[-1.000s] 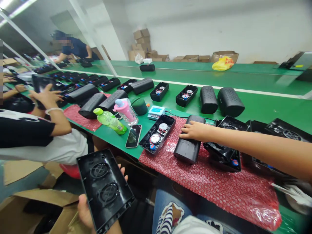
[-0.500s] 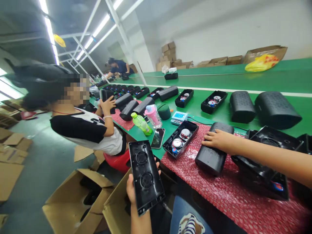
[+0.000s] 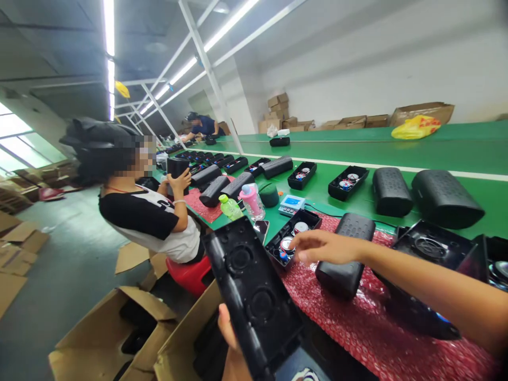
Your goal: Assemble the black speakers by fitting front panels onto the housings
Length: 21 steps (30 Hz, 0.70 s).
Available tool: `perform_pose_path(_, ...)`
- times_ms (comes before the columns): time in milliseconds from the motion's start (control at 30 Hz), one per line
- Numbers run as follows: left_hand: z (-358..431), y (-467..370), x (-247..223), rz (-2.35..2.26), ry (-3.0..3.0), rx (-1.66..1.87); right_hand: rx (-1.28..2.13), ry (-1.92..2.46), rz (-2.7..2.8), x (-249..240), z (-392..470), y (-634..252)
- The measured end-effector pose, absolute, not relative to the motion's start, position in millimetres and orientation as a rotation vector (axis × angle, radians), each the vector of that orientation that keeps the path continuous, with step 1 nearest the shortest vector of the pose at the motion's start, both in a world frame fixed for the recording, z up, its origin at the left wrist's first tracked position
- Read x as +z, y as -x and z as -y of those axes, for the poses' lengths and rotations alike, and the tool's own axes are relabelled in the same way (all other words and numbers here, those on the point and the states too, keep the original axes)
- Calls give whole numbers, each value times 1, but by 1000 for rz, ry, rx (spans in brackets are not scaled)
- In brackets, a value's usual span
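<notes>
My left hand grips a black plastic shell from below, its inner side with two round grilles facing up. Over the bench reaches my right hand, fingers apart and curved, holding nothing. Its fingertips are near an open black housing with two round speakers and a blue part. Beneath my right wrist a closed black speaker case lies on red bubble wrap. To the right, more open black shells are piled on the wrap.
A small meter, a pink bottle, a green bottle and a phone stand or lie on the green bench. At left a person holds a black case. Cardboard boxes are on the floor.
My right hand has lifted off the closed case and moved left toward the open housing. The shell in my left hand has come nearer and slightly right. The view has shifted a little.
</notes>
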State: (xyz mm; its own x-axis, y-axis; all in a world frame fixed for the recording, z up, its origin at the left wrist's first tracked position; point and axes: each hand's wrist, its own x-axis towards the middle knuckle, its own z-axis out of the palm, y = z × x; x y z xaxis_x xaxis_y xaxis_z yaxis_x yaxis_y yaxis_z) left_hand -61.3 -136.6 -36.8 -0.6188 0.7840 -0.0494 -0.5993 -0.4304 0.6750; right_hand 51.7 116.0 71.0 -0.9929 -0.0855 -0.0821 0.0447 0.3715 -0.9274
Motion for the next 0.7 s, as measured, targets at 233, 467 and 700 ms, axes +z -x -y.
perform_pose_path(233, 49, 54, -12, -1816, -739, 2338, -2619, 78, -1430, 51, -68, -24)
perform_pose_path(467, 8, 98, -54, -2099, -1020, 2186, -2354, 45, -2343, 94, -125, -23)
perform_pose_path(700, 3, 107, -127, -2284, -1123, 1962, -67, 232, -3232, 129, -163, 12)
